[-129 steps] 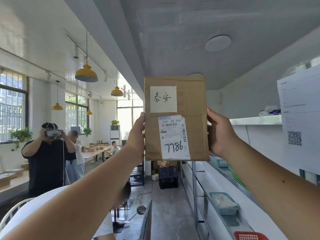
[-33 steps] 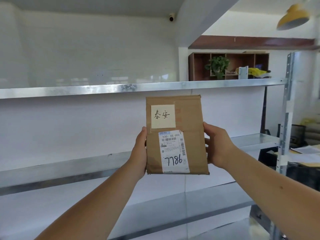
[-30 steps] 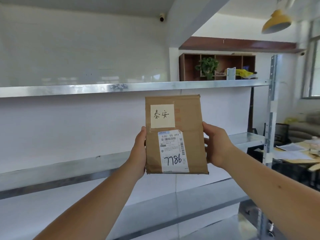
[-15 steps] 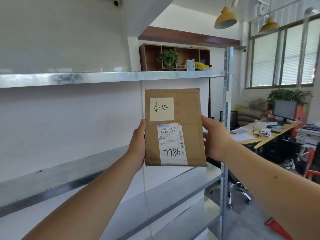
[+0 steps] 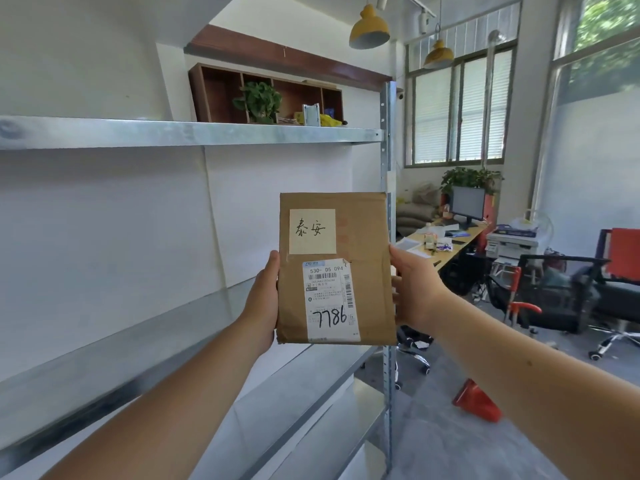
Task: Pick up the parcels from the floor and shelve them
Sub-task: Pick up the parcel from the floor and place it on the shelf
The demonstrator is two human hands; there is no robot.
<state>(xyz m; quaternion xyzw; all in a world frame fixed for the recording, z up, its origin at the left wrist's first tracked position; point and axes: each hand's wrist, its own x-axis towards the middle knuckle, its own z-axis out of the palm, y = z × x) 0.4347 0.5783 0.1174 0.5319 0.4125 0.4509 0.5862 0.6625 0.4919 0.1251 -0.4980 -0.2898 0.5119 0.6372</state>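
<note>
I hold a flat brown cardboard parcel (image 5: 363, 237) upright in front of me, at arm's length. It carries a cream note with handwriting and a white shipping label marked 7786. My left hand (image 5: 265, 299) grips its left edge and my right hand (image 5: 414, 289) grips its right edge. Behind it runs a metal shelving unit: a top shelf (image 5: 190, 133) above the parcel, a middle shelf (image 5: 114, 358) at about parcel height, and a lower shelf (image 5: 298, 393) below it. The parcel is in the air, in front of the right end of the shelves, touching none of them.
The shelf's perforated upright post (image 5: 389, 174) stands just behind the parcel's right edge. To the right are a desk (image 5: 446, 244) with a monitor, black office chairs (image 5: 554, 296), and a red object (image 5: 479, 405) on the grey floor. A wooden wall cabinet (image 5: 266, 95) hangs above.
My view has swung to the right along the shelves, from their middle to their right end, bringing the desk and chairs into sight. The parcel stays held in both hands before me.
</note>
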